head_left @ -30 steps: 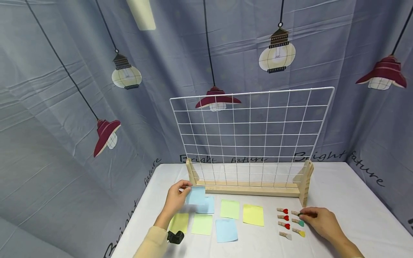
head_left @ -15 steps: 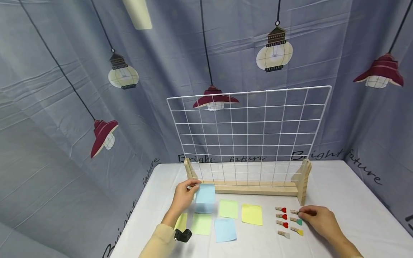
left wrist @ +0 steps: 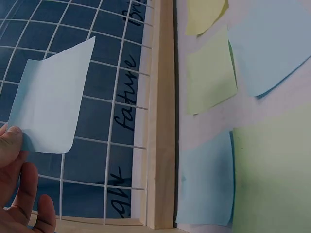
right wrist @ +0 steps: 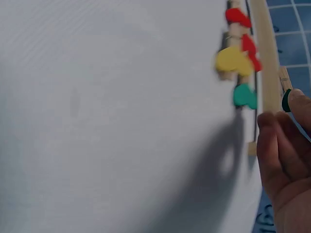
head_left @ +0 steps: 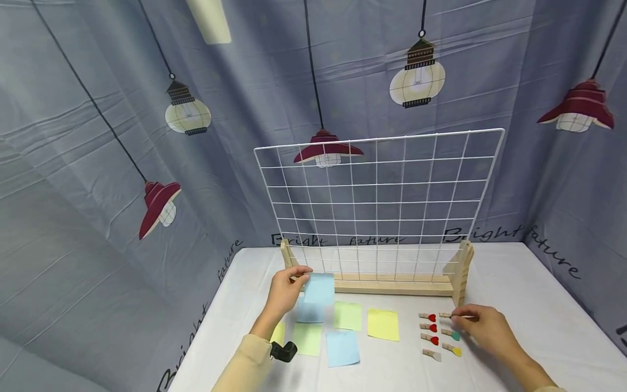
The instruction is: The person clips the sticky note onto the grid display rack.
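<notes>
My left hand pinches a light blue sticky note by its left edge, between thumb and fingers. In the head view the note overlaps the wooden base of a white wire grid; in the left wrist view the raised note stands before the mesh. My right hand pinches a small wooden clothespin with a dark green decoration, raised over the table. Beneath and left of that hand lie more clothespins, with red hearts, a green heart, a yellow one and a whitish one.
Sticky notes lie on the white table: yellow, green, blue, another green, a second blue and a partly covered yellow. The grid's wooden stand crosses the back, before a printed blue-grey curtain.
My left hand has carried the blue sticky note rightward and up toward the grid. My right hand, at first low among the clothespins, has lifted one slightly.
</notes>
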A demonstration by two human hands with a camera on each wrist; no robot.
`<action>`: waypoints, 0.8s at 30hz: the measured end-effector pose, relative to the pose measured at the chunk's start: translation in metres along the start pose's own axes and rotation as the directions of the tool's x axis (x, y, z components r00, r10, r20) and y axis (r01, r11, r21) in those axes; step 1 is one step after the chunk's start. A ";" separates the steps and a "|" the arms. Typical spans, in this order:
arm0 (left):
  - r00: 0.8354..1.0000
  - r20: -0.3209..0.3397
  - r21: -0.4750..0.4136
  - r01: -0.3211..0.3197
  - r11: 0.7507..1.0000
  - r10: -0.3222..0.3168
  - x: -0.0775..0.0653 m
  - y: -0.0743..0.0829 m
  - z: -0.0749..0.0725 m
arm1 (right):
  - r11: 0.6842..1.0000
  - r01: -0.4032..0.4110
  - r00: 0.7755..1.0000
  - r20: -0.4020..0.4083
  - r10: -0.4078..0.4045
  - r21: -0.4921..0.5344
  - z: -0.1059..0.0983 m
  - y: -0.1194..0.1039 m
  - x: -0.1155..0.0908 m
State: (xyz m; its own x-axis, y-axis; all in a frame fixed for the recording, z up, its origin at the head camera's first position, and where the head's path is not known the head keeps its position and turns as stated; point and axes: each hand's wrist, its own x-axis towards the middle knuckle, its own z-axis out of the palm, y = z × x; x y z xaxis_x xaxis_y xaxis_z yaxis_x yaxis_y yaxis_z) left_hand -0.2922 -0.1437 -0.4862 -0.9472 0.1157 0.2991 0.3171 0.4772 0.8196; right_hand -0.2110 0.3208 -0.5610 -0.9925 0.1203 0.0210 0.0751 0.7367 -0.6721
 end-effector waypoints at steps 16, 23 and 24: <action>0.998 0.013 -0.031 -0.056 0.998 0.057 0.008 0.023 -0.001 | 0.977 0.191 0.982 0.000 -0.191 0.092 -0.023 -0.088 -0.002; 0.997 -0.005 0.004 -0.074 0.997 0.074 0.009 0.027 -0.002 | 0.948 0.261 0.964 0.000 -0.266 0.179 -0.033 -0.119 0.002; 0.997 -0.010 0.004 -0.077 0.997 0.077 0.010 0.028 -0.002 | 0.944 0.272 0.961 -0.002 -0.277 0.186 -0.034 -0.123 0.003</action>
State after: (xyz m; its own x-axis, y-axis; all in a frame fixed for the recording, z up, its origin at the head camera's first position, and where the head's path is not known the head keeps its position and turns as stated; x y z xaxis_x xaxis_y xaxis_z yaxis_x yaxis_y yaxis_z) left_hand -0.2928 -0.1310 -0.4595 -0.9193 0.1437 0.3663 0.3891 0.4704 0.7920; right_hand -0.2196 0.2535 -0.4531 -0.9743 -0.0870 0.2076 -0.2173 0.6043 -0.7666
